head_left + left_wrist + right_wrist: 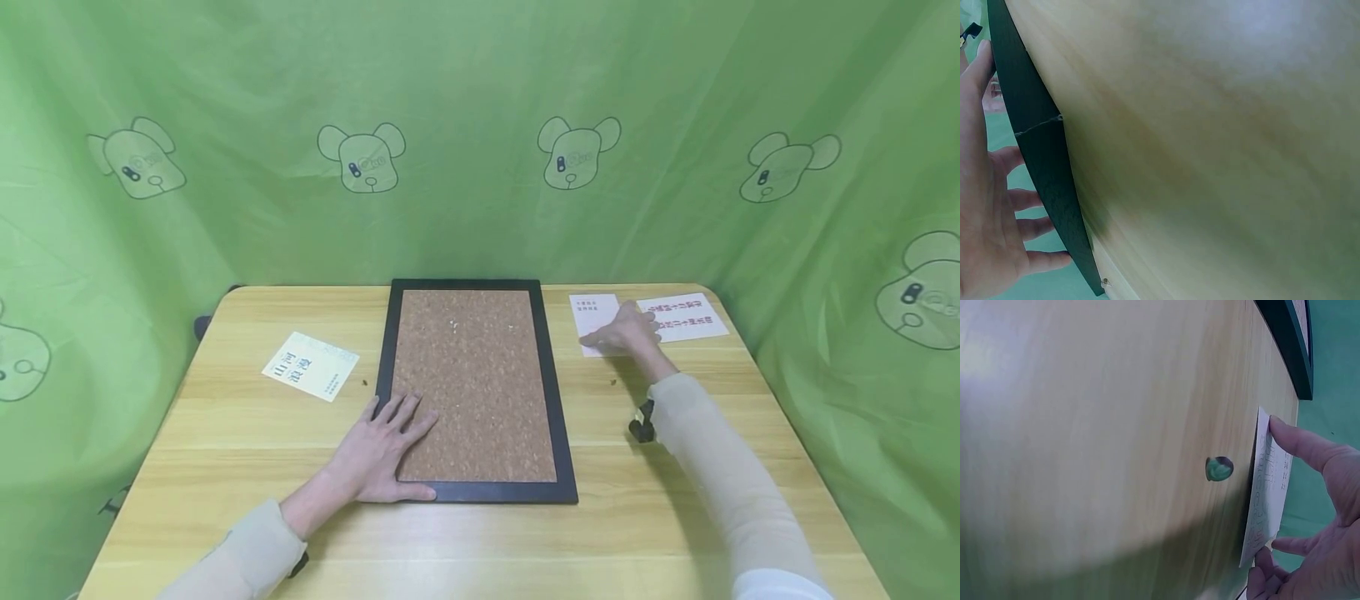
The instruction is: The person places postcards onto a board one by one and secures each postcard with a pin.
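While white card (591, 315), upper right of frame, long axis up-down, is pinched between thumb and fingers beneath nearer right hand (627, 328), half open, corkboard (483, 392) at centre, left of card, is touched by left hand (378, 452), fingers splayed.

Light wood-grain desk (480, 550), black-framed cork board (472, 383) flat near middle, blue-lettered card (311, 367) left of it, white card (590, 318) right of board, red-print card (686, 317) farther right
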